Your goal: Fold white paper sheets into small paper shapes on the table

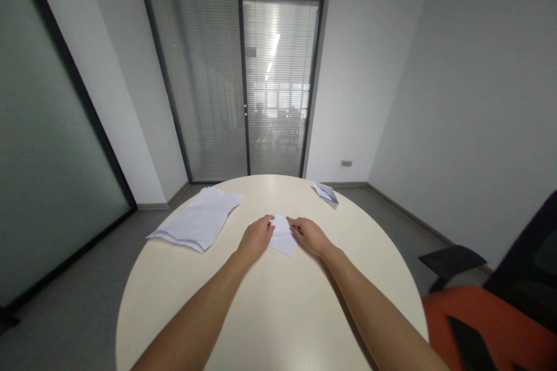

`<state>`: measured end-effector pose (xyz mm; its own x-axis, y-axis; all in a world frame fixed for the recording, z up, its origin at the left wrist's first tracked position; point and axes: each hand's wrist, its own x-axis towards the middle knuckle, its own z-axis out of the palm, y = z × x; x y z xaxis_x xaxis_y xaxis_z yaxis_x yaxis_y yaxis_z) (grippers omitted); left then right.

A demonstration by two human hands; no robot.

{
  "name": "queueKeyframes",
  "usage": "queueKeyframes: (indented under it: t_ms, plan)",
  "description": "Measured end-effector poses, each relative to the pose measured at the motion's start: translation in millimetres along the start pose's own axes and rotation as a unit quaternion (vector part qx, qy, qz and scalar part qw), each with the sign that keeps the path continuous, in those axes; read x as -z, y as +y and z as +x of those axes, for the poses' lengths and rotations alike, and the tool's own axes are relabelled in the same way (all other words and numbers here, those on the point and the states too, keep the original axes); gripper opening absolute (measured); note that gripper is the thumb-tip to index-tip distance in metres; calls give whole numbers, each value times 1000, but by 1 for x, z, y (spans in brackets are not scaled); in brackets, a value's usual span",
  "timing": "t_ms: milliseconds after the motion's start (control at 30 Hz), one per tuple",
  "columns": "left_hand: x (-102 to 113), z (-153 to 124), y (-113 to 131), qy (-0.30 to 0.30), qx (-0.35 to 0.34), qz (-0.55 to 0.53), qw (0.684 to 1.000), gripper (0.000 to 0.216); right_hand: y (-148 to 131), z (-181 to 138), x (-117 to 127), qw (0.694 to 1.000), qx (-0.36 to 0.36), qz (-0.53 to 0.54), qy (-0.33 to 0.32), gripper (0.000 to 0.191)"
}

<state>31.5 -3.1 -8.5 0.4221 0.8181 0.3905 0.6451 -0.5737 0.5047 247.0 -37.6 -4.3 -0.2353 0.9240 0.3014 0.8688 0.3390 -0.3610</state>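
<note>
A small folded sheet of white paper lies on the round cream table, between my two hands. My left hand grips the paper's left edge, its thumb and fingers bent round it. On the opposite edge, my right hand has its fingers closed on the paper too. A crease runs across the sheet, and its lower corner points toward me. My fingers hide parts of both side edges.
Several loose white sheets lie at the table's left edge. A folded paper piece rests near the far right edge. An orange-seated chair with black armrests stands at the right. Beyond the table are glass doors with blinds.
</note>
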Motion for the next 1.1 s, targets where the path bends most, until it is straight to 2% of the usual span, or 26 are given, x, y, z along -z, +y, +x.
queueKeyframes:
  t_ms: [133,233,400,533,867,967,1100]
  plan:
    - [0,0,-1,-3,-5,-4,1000,31,2,-1,-2,1000,-19,18,18,47]
    - [0,0,-1,-7,-1,1,1000,31,3,-3,-2,999,-16,33,24,42]
    - [2,-3,0,-6,-19,51,998,28,2,-4,-3,999,25,28,23,37]
    - [4,-4,2,-17,-8,103,995,26,0,-4,-2,998,54,25,22,36]
    - [4,-4,-1,-14,-21,145,989,24,0,-1,-8,995,90,-27,20,34]
    - [2,-3,-4,-23,-49,131,990,30,1,-1,-9,996,82,-41,12,35]
    - [1,-2,-4,-64,-93,105,988,37,0,-1,-6,997,55,-46,9,35]
